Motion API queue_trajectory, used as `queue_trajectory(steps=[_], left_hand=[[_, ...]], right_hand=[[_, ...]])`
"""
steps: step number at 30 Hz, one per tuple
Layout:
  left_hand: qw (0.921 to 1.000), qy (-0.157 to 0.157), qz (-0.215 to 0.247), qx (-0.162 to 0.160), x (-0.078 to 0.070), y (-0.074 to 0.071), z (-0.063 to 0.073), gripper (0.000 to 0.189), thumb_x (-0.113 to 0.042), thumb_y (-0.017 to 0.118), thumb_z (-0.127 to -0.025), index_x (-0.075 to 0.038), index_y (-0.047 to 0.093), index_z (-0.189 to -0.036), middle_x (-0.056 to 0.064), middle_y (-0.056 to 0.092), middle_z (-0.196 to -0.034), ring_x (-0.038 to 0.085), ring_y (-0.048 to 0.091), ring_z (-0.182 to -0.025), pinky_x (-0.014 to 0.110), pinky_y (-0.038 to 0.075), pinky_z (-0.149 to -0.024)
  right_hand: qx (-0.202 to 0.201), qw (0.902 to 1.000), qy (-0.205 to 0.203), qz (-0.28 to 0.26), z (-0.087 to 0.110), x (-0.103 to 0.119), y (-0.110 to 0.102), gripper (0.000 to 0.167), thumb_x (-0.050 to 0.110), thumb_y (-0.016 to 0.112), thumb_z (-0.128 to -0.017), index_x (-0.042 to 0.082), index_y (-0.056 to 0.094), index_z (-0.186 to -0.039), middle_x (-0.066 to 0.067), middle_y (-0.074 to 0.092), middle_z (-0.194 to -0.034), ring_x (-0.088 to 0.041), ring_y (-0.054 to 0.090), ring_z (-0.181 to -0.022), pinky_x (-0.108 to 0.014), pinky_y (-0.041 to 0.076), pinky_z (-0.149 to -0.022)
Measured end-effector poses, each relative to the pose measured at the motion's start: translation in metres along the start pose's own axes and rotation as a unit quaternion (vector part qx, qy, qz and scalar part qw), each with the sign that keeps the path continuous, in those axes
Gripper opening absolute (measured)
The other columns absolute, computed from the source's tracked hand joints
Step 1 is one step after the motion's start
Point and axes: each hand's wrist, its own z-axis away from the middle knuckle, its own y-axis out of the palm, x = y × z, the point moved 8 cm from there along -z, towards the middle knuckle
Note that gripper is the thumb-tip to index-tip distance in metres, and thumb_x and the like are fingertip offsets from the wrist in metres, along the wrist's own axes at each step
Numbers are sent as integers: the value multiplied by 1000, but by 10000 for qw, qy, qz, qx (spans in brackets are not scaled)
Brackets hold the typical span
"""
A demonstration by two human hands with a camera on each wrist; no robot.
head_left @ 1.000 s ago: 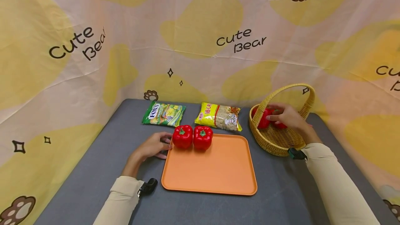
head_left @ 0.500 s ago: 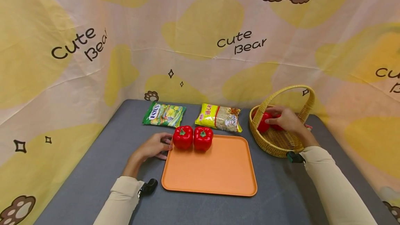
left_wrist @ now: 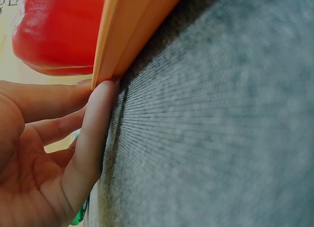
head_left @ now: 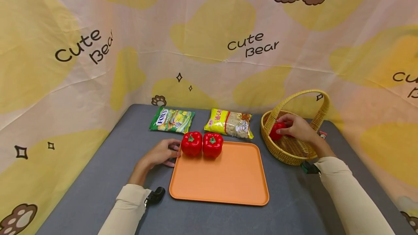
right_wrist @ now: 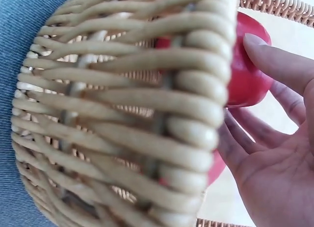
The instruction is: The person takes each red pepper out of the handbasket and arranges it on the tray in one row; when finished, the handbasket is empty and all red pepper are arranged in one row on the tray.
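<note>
At the orange tray's left rim is my left hand; the left wrist view has its thumb and a finger pinching that rim. Two glossy red bell peppers with green stems stand side by side in the tray's far left corner. Over on the right, my right hand reaches into the wicker basket and grips another red bell pepper between thumb and fingers. Below it in the right wrist view, a further red bell pepper is mostly hidden by the basket wall and hand.
A green candy bag and a yellow pasta bag lie behind the tray. The basket's tall handle arches over the right hand. A small red packet lies right of the basket. A printed cloth backdrop rises behind the table.
My right hand has closed on one bell pepper in the basket and shifted it slightly towards me. The left hand, the tray and its two peppers stay in place.
</note>
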Motion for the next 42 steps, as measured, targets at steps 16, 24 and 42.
queue_trajectory(steps=[16, 24, 42], left_hand=[[10000, 26, 10, 28, 0, 2, 1, 50, -4, 62, -100, 4, 53, -148, 21, 62, -126, 25, 68, -101, 39, 67, -71], [10000, 5, -8, -1, 1, 1, 0, 49, -6, 63, -101, 3, 53, -148, 20, 62, -126, 25, 68, -99, 39, 67, -71], [10000, 51, -2, 33, -1, 2, 0, 50, -6, 64, -101, 4, 52, -149, 22, 61, -125, 26, 68, -100, 39, 67, -71]], right_hand=[[-212, 9990, 139, -365, 23, -7, -8, 75, 32, 80, -96, 2, 45, -155, -27, 50, -154, -48, 49, -141, -59, 49, -107], [-311, 9988, 205, -320, 44, -5, -15, 83, 41, 78, -97, 10, 38, -162, -26, 48, -156, -52, 50, -136, -62, 52, -101], [-727, 9971, 89, -186, 81, 19, -24, 78, 37, 81, -95, 10, 46, -160, -23, 44, -149, -43, 51, -132, -25, 52, -85]])
